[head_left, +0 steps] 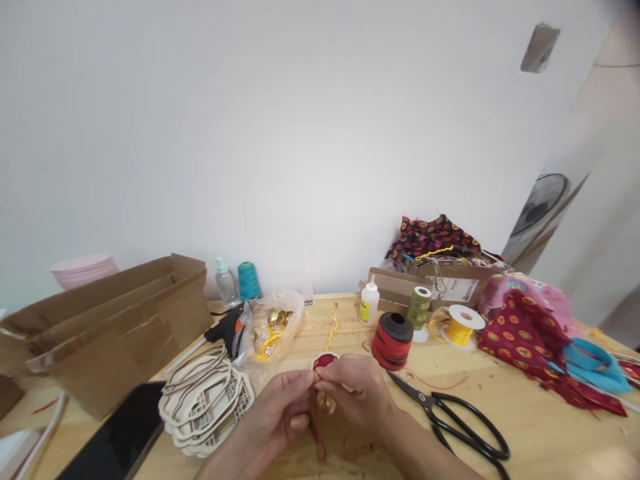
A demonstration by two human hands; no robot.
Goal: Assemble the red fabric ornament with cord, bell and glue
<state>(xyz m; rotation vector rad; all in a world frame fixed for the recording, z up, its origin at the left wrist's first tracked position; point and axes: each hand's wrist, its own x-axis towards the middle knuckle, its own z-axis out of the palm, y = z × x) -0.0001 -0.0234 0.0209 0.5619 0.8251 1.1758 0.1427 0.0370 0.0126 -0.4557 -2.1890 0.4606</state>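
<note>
My left hand [286, 400] and my right hand [356, 390] meet at the front middle of the table, fingertips pinched together on a small hanging ornament. Its round dark red fabric piece [325, 361] with a pale rim shows just above my fingers. A twisted yellow cord [331, 331] runs from its top toward the wall. A gold bell [326, 403] sits below the pinch, between my hands. Under it, a thin red cord [318, 443] hangs down in a loop. The exact spot where my fingertips grip is partly hidden.
Black-handled scissors [450, 417] and a red ribbon roll [393, 341] lie right of my hands. A glue bottle [369, 302] and yellow cord spool [463, 327] stand behind. Stacked wooden cutouts [205, 403], a phone [117, 433], a plastic bag [270, 327] and cardboard box [135, 340] are left.
</note>
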